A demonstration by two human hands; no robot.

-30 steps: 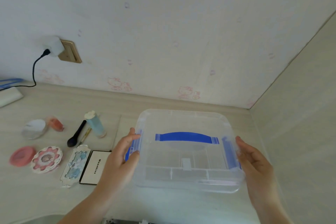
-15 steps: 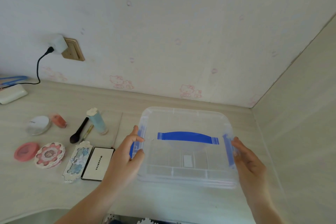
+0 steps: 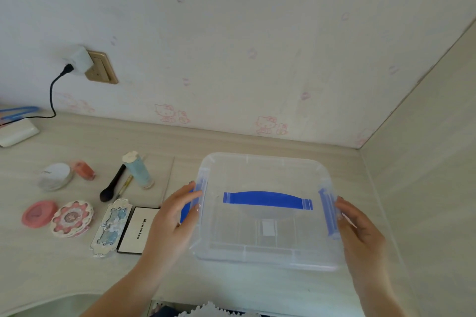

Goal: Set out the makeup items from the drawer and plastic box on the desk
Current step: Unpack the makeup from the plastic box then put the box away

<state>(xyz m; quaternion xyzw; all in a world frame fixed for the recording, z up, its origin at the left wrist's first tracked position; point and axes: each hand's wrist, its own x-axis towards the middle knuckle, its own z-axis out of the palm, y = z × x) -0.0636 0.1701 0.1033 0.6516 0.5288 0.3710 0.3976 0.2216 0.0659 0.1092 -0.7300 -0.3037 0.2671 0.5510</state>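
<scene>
A clear plastic box point(image 3: 265, 249) with a blue handle point(image 3: 268, 200) and blue side latches sits on the desk at centre right, lid on. My left hand point(image 3: 172, 224) grips its left side at the latch. On the right side, my right hand point(image 3: 360, 231) presses the right latch. To the left lie makeup items: a white palette labelled Moookiss point(image 3: 137, 230), an ornate blue palette point(image 3: 112, 228), a flower-shaped compact point(image 3: 72, 219), a pink round case point(image 3: 38, 213), a white compact point(image 3: 55, 176), a black brush point(image 3: 112, 184) and a pale blue bottle point(image 3: 137, 168).
The desk point(image 3: 51, 273) meets a wall at the back and a side panel point(image 3: 425, 188) on the right. A wall socket with a white plug point(image 3: 82, 59) and black cable is at the upper left. A white device point(image 3: 18, 134) lies at far left.
The box has been lowered and pushed slightly away on the desk. Both hands stay on its sides at the latches.
</scene>
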